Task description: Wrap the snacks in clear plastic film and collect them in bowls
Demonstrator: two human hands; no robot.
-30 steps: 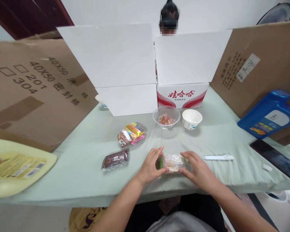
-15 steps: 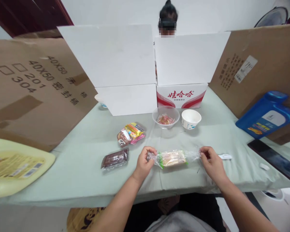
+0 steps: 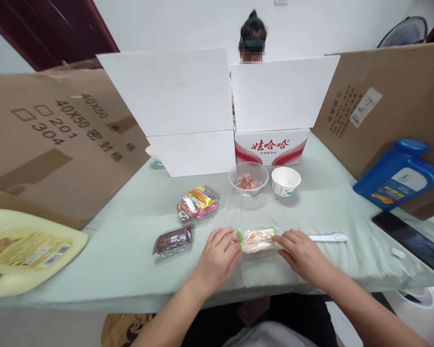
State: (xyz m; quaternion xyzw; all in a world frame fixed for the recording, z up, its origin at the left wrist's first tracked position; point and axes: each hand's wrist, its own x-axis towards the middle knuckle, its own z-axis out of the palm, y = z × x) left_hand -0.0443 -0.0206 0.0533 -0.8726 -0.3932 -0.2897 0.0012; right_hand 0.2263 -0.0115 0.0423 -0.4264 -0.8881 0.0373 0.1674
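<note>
A clear-wrapped pale biscuit-like snack packet (image 3: 258, 240) with green edging lies across the table in front of me. My left hand (image 3: 219, 253) is closed over its left end, fingers curled and hiding the wrapper there. At the right end, the fingertips and thumb of my right hand (image 3: 304, 253) close on the wrapper. A dark brown wrapped packet (image 3: 173, 239) rests left of my left hand. Behind it sits a clear bundle of colourful small snacks (image 3: 198, 203). A white plastic stick-like handle (image 3: 329, 237) lies just beyond my right hand, its left end hidden.
A clear bowl (image 3: 248, 192) with small wrapped pieces stands beside a white paper cup (image 3: 285, 182). White cartons (image 3: 191, 154) stand behind, a person beyond them. Brown cardboard (image 3: 104, 193) flanks both sides. A yellow jug (image 3: 32, 253), blue bottle (image 3: 398, 176) and phone (image 3: 410, 243) lie toward the sides.
Both hands have come inward along the packet. The wrapper ends, stretched out sideways before, are now tucked under my fingers. My view has tilted slightly upward.
</note>
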